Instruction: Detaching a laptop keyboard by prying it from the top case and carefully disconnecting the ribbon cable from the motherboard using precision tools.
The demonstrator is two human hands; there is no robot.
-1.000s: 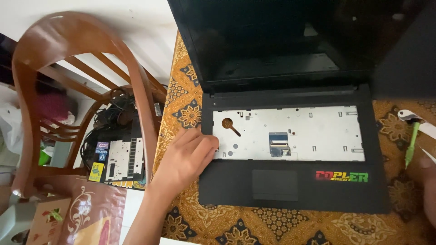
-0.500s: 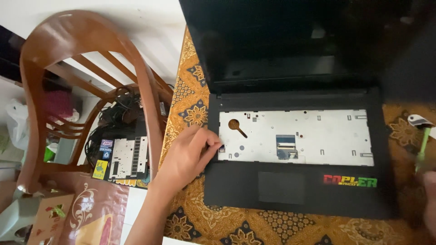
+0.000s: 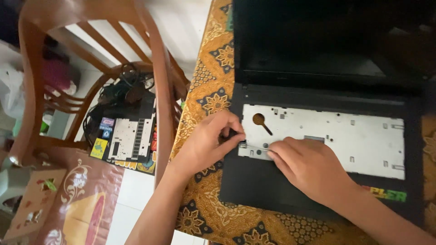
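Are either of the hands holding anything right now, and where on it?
The left hand pinches the left edge of the laptop's silver keyboard tray. The right hand presses its fingertips beside it; whether it holds something small cannot be told.

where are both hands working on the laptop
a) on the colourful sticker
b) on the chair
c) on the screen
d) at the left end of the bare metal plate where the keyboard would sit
d: the left hand and right hand meet at the left end of the metal plate on the laptop.

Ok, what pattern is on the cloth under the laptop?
The tablecloth is mustard yellow with dark floral batik medallions, seen in the head view.
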